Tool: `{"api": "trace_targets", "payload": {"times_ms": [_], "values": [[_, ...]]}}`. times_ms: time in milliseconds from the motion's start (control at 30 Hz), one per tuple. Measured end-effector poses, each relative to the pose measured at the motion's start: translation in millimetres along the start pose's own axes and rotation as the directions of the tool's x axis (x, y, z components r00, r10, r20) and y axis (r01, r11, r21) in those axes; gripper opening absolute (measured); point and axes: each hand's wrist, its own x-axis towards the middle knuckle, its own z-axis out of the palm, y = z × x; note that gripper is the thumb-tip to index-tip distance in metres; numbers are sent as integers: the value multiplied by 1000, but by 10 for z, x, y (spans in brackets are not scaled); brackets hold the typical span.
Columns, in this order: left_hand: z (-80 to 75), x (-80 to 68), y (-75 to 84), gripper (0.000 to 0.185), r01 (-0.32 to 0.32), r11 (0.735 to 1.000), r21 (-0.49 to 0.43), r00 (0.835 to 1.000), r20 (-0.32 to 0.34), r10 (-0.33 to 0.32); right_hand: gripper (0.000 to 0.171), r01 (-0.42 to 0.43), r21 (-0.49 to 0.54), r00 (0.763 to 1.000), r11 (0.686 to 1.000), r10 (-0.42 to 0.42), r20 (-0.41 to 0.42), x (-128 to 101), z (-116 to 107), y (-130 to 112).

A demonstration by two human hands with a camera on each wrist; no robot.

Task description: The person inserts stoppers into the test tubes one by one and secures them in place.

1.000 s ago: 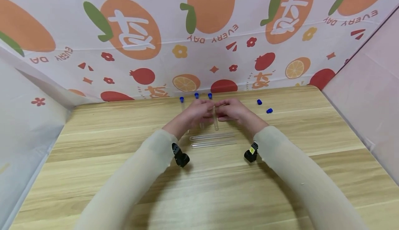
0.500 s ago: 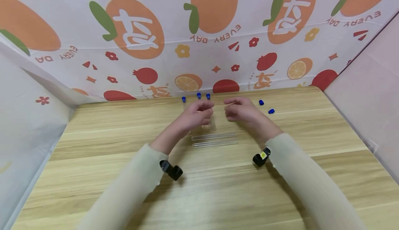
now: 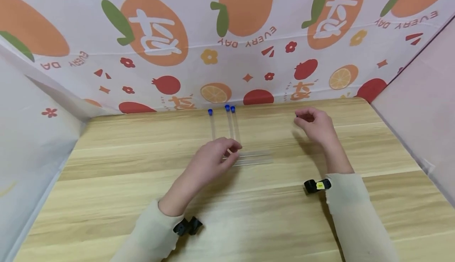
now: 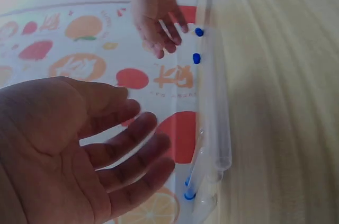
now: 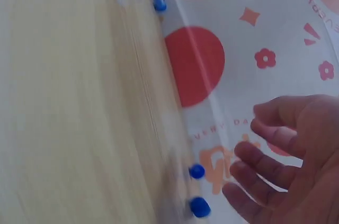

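Observation:
My left hand hovers over two clear test tubes lying crosswise, its fingers loosely bent with nothing between them; it hides their left ends. In the left wrist view its palm and spread fingers show. My right hand is at the back right, close over two loose blue caps, one cap and the other cap showing on the table in the right wrist view. Its fingers are apart and hold nothing. Three test tubes with blue caps lie lengthwise near the back edge.
The wooden table ends at a fruit-printed cloth hung along the back. Pale cloth walls close in both sides. Each wrist wears a small black camera.
Both hands have let go of the rightmost capped tube, which now lies beside the other capped ones. My left hand moved toward me over the crosswise tubes; my right hand moved right to the caps.

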Motion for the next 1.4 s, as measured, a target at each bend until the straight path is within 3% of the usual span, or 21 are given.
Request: {"api": "trace_targets", "payload": {"times_ms": [167,333,433,700,933,1133,1400], "values": [[69,-39,-20,16,-42,984,173,998,43,35,32,-15,-206,999,978,9,-33,-18,-43,56],[123,-74,-41,15,-65,969,237,996,71,49,29,-39,-380,999,924,36,-15,-11,-54,131],[160,-76,-47,13,-67,965,252,994,102,43,27,-55,-425,998,904,65,9,-5,-58,175],[215,-78,-54,11,-69,961,267,990,134,34,27,-65,-446,996,893,87,28,3,-56,224],[224,-114,-40,16,-131,946,297,985,146,91,26,-36,-456,993,889,84,86,19,-42,199],[236,-115,-24,24,-138,952,272,983,155,98,26,-24,-446,989,894,86,120,6,-71,171],[263,-134,36,21,-141,954,266,976,198,89,27,-77,-456,981,887,149,125,-20,-119,159]]}}
